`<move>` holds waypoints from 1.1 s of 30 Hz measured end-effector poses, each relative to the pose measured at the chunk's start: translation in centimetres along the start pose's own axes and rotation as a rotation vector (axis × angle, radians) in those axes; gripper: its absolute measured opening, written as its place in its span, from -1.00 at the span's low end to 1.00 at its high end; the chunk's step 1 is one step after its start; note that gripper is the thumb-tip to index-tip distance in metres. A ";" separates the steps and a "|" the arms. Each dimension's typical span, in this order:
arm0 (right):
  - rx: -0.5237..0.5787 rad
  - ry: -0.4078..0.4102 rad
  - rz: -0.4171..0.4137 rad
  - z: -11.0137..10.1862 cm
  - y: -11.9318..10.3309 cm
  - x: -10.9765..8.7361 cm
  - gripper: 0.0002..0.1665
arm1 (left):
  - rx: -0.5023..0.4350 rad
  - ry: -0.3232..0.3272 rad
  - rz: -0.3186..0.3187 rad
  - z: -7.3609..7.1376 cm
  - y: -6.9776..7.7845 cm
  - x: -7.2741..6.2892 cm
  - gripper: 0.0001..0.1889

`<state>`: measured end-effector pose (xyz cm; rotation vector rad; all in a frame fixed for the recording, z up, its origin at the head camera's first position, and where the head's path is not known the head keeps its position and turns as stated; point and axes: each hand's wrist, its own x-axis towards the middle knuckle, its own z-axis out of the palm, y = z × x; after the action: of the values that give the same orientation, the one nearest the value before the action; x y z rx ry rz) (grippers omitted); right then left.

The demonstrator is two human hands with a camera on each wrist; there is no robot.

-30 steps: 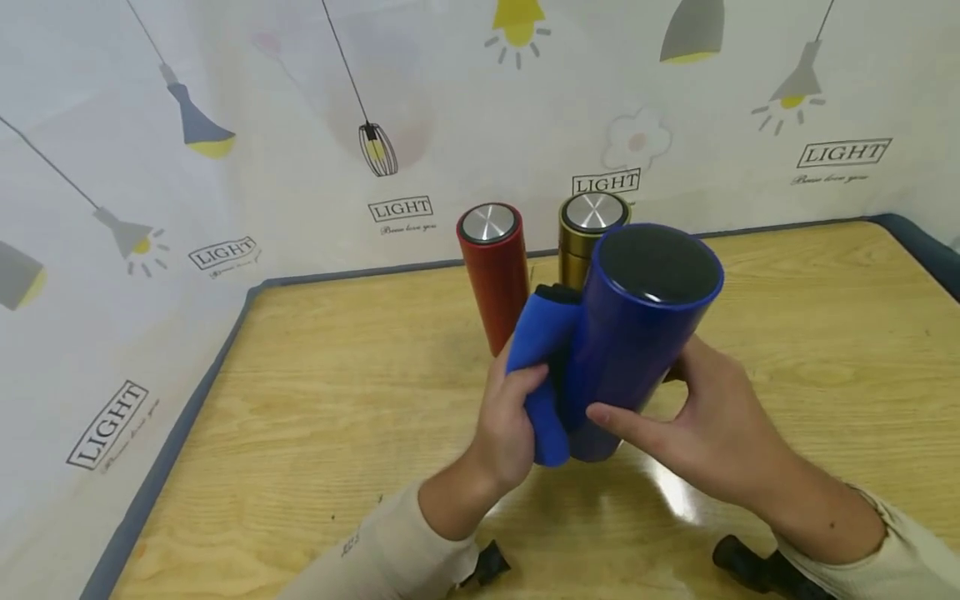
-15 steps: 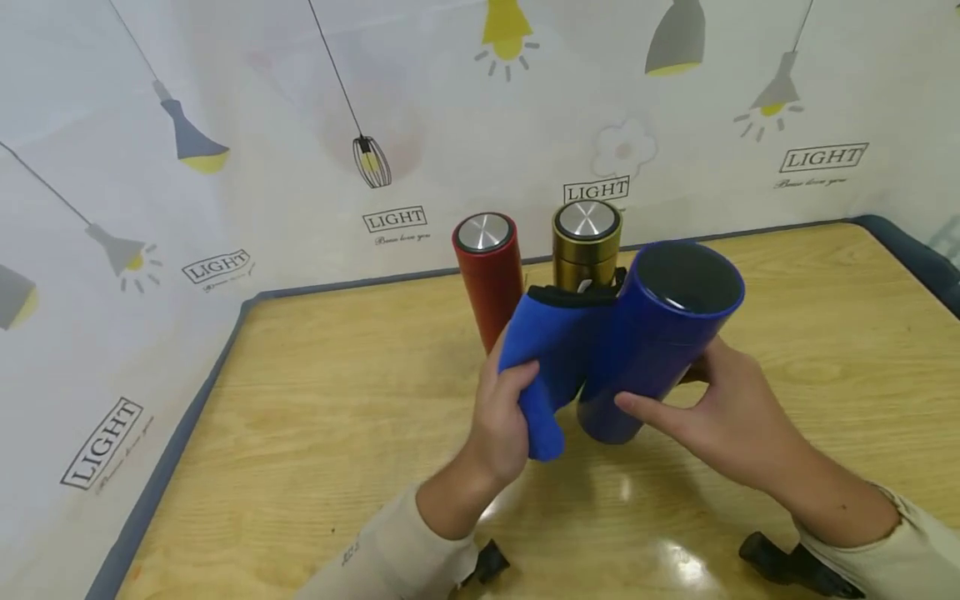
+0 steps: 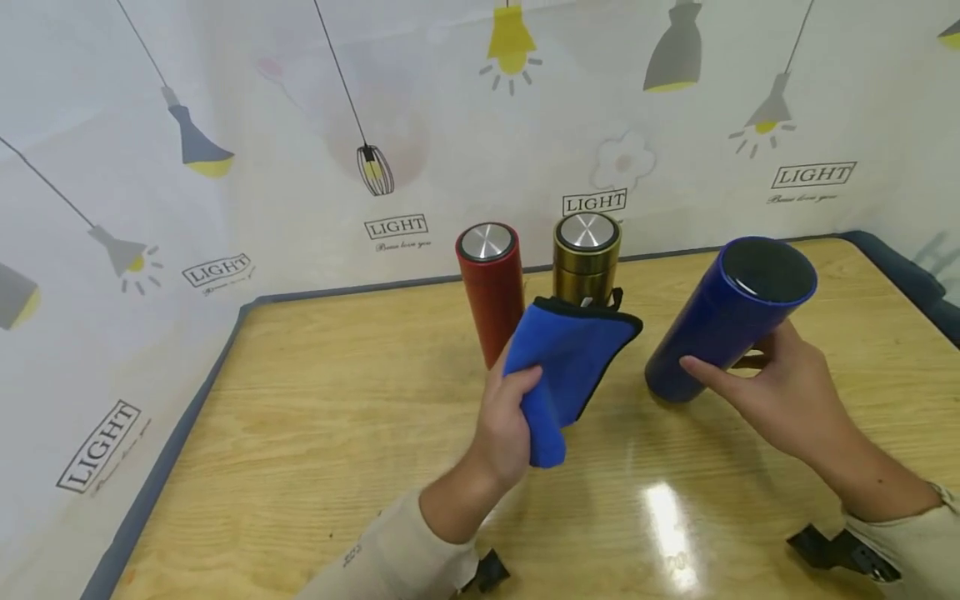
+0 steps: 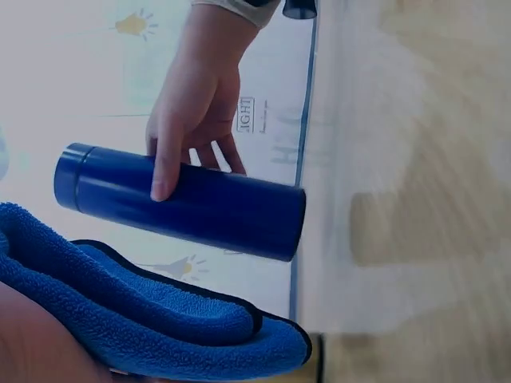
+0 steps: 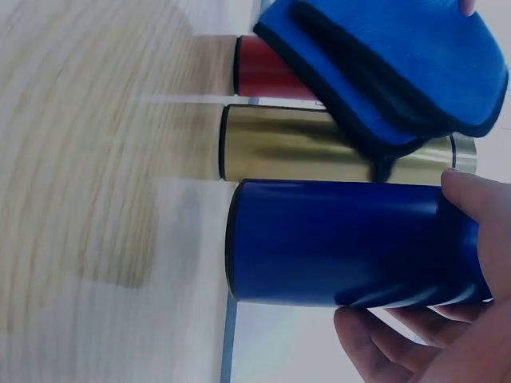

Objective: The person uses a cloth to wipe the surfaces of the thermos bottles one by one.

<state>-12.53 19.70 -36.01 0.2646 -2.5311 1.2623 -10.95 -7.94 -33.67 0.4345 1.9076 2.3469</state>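
My right hand [image 3: 795,400] grips a blue thermos bottle [image 3: 712,325], thumb on the near side and fingers round the far side. Its glossy dark top faces up and leans right in the head view. In the left wrist view the blue bottle [image 4: 231,207] shows its full length, with a seam near one end. A blue cloth with black edging [image 3: 581,358] is folded in my left hand [image 3: 502,421], pinched under the thumb. The cloth [image 5: 399,64] overlaps parts of the bottles behind it in the right wrist view.
Behind the cloth stand a red bottle [image 3: 491,292] and a gold bottle [image 3: 585,271], both with silver lids. They stand on a wood-grain table [image 3: 322,400], near its back edge. A pale sheet printed with lamps [image 3: 465,125] hangs behind.
The blue bottle has moved right in my right hand, away from the cloth. The cloth's free part has come off the bottle and hangs spread out; my left hand has stayed about in place.
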 end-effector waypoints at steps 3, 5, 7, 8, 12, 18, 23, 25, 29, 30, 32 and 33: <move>0.010 0.007 0.004 0.0 -0.3 0.0 -0.01 | -0.075 0.032 -0.097 0.3 -0.5 0.0 -0.40; 0.005 0.018 0.001 0.0 -0.7 0.0 0.01 | -0.141 0.059 -0.178 0.5 -0.9 0.0 -0.40; -0.002 0.028 -0.001 0.0 -0.9 0.1 0.02 | -0.203 0.080 -0.260 0.7 -1.2 0.0 -0.40; -0.008 0.032 0.000 0.0 -0.9 0.1 0.01 | -0.230 0.085 -0.291 0.8 -1.3 0.0 -0.39; -0.032 0.024 0.016 -0.2 -0.3 0.5 -0.02 | -0.289 0.107 -0.380 1.1 -1.8 -0.2 -0.38; -0.073 0.030 0.057 -0.4 1.6 1.2 -0.04 | -0.299 0.106 -0.411 1.6 -1.8 -0.7 -0.40; -0.104 -0.003 0.114 -0.6 3.3 2.0 0.01 | -0.296 0.084 -0.430 2.0 -1.9 -1.1 -0.43; -0.115 -0.013 0.142 -0.7 3.8 2.3 0.03 | -0.297 0.091 -0.445 2.1 -1.9 -1.3 -0.44; -0.139 -0.027 0.173 -0.9 4.3 3.2 0.05 | -0.301 0.093 -0.452 2.2 -1.8 -1.2 -0.46; -0.143 -0.038 0.179 -0.9 4.3 3.4 0.06 | -0.301 0.091 -0.453 2.3 -1.8 -1.2 -0.46; -0.150 -0.066 0.190 -1.0 4.3 3.9 0.09 | -0.297 0.089 -0.452 2.3 -1.8 -1.2 -0.47; -0.147 -0.083 0.195 -1.0 4.3 4.1 0.11 | -0.297 0.085 -0.448 2.3 -1.8 -1.2 -0.47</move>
<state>-17.48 22.97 -37.25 0.0384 -2.7613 1.1451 -9.38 -5.65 -35.18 -0.1104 1.4529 2.3050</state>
